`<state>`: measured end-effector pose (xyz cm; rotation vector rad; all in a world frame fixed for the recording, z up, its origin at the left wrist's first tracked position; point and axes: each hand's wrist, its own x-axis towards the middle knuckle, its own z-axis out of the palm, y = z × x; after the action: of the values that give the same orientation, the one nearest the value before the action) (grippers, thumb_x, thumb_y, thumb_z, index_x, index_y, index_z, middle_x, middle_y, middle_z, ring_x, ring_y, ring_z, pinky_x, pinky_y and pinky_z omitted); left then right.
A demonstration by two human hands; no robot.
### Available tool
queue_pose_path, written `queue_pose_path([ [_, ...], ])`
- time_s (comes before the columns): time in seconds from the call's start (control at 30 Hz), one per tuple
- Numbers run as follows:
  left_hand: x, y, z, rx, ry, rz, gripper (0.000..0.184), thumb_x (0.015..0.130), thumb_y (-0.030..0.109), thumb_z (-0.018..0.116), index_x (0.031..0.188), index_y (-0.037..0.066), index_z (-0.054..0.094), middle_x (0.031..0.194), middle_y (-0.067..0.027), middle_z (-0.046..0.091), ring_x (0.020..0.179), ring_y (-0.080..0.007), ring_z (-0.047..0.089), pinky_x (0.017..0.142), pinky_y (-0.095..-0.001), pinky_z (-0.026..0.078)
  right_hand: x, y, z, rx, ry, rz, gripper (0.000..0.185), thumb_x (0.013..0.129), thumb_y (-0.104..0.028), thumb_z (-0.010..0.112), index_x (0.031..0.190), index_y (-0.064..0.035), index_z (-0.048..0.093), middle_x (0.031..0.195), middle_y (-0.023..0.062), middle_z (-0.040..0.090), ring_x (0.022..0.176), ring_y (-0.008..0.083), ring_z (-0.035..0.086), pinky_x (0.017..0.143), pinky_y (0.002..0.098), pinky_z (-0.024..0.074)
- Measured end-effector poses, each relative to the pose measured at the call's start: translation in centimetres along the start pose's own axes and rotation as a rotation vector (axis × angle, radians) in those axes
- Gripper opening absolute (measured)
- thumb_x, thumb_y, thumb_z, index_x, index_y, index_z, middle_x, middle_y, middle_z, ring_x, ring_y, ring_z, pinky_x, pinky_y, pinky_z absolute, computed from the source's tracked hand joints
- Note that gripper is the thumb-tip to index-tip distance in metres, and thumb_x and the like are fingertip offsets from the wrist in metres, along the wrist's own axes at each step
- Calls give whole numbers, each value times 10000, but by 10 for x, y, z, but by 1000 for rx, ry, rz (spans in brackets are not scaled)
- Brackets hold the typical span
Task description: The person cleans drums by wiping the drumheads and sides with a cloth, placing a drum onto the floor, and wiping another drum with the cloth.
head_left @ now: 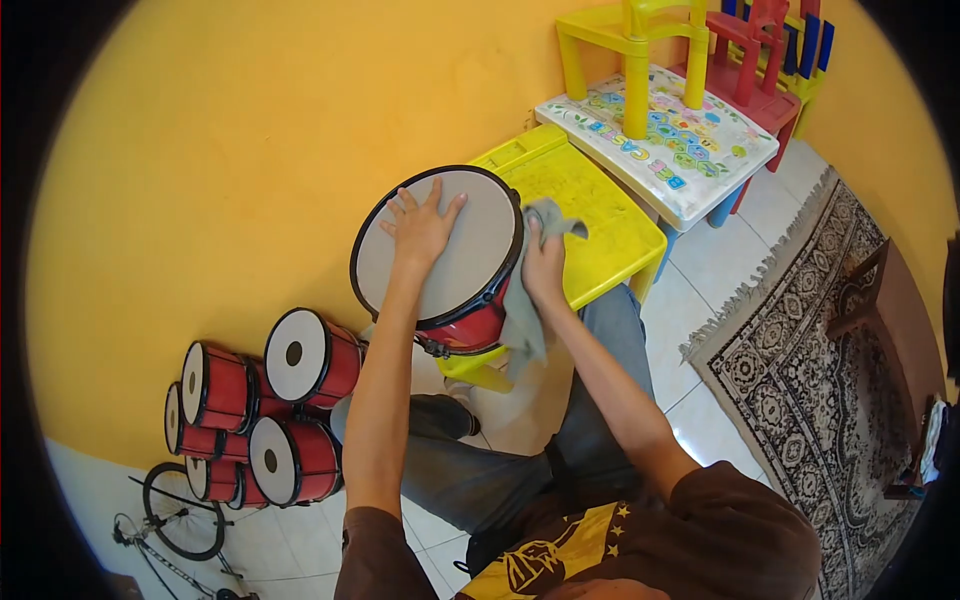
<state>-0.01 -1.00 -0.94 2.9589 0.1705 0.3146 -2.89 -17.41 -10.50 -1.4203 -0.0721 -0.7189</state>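
A red snare-type drum (pixel 466 331) with a pale drumhead (pixel 460 262) and black rim rests tilted on a yellow plastic table (pixel 600 215). My left hand (pixel 420 228) lies flat on the drumhead with its fingers spread, holding nothing. At the drum's right side, my right hand (pixel 545 265) is closed around a grey-green cloth (pixel 517 305). The cloth hangs down along the red shell and touches it near the black rim. Part of the shell is hidden behind the cloth and my left forearm.
Several red drums (pixel 300 460) are stacked at lower left, beside a bicycle (pixel 185 515). A white printed table (pixel 660 140) carries a yellow chair (pixel 635 50); a red chair (pixel 750 90) stands behind. A patterned rug (pixel 780 400) with wooden furniture (pixel 885 330) lies right. An orange wall (pixel 270 150) rises ahead.
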Motion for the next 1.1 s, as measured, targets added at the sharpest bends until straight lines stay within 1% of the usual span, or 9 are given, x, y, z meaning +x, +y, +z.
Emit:
queue_pose_path([
  [0.2, 0, 1, -1, -9, -1, -1, 786, 904, 742, 358, 1521, 254, 353, 1544, -360, 169, 1420, -580, 125, 1091, -726, 90, -47, 9, -20, -222, -209, 333, 386, 1028, -257, 458, 1090, 94, 606, 1075, 324, 619, 999, 517, 558, 855, 509, 445],
  [0.23, -1, 1, 1, -14, 2, 1, 785, 904, 741, 360, 1520, 255, 353, 1545, -359, 168, 1421, -578, 124, 1091, -725, 90, -72, 22, -23, -221, -226, 324, 367, 1027, -242, 455, 1097, 85, 606, 1076, 323, 618, 1002, 518, 556, 853, 515, 443],
  [0.3, -2, 1, 3, -11, -2, -10, 781, 904, 738, 364, 1519, 257, 356, 1545, -359, 169, 1421, -577, 125, 1091, -725, 92, -105, 8, -20, -228, 40, -59, 366, 1028, -245, 467, 953, 88, 600, 850, 275, 642, 788, 455, 598, 720, 462, 469],
  [0.4, -3, 0, 1, -8, -1, -10, 773, 906, 733, 369, 1517, 260, 360, 1544, -358, 175, 1422, -576, 126, 1091, -724, 94, -110, -16, -31, -157, -153, 162, 333, 1017, -234, 488, 1031, 77, 606, 957, 275, 650, 876, 441, 607, 793, 438, 476],
  [0.63, -3, 1, 0, -14, 21, 5, 763, 908, 725, 377, 1510, 256, 376, 1537, -361, 194, 1420, -574, 142, 1091, -722, 107, -52, -53, -24, 19, -28, 167, 263, 987, -162, 550, 1037, 89, 610, 929, 176, 682, 856, 229, 644, 758, 375, 488],
  [0.73, -5, 2, -1, -2, 23, 6, 707, 939, 680, 363, 1506, 258, 384, 1528, -368, 207, 1415, -577, 155, 1089, -723, 118, -21, -79, -22, 312, 130, -41, 266, 983, -161, 563, 1039, 93, 615, 926, 172, 685, 889, 200, 644, 776, 346, 495],
  [0.87, 0, -9, 9, -3, 49, 36, 600, 991, 542, 373, 1497, 220, 396, 1520, -347, 257, 1388, -569, 242, 1058, -736, 187, 53, -110, 2, 142, -108, -260, 254, 959, -173, 587, 1046, 60, 641, 949, 178, 697, 884, 244, 663, 786, 353, 502],
  [0.93, 7, -19, 8, -12, 87, 65, 561, 1008, 472, 382, 1490, 186, 402, 1512, -334, 290, 1370, -560, 291, 1030, -750, 225, 83, -128, 22, 102, -328, -51, 278, 952, -210, 592, 1049, 44, 645, 961, 178, 697, 888, 261, 663, 794, 359, 497],
  [1.1, 18, -58, 8, -169, 67, 140, 486, 973, 197, 450, 1446, 87, 434, 1387, -250, 514, 1265, -373, 521, 1060, -403, 399, 132, -149, 84, 350, -326, -79, 342, 970, -264, 561, 1044, 62, 634, 944, 197, 688, 905, 250, 656, 802, 353, 483],
])
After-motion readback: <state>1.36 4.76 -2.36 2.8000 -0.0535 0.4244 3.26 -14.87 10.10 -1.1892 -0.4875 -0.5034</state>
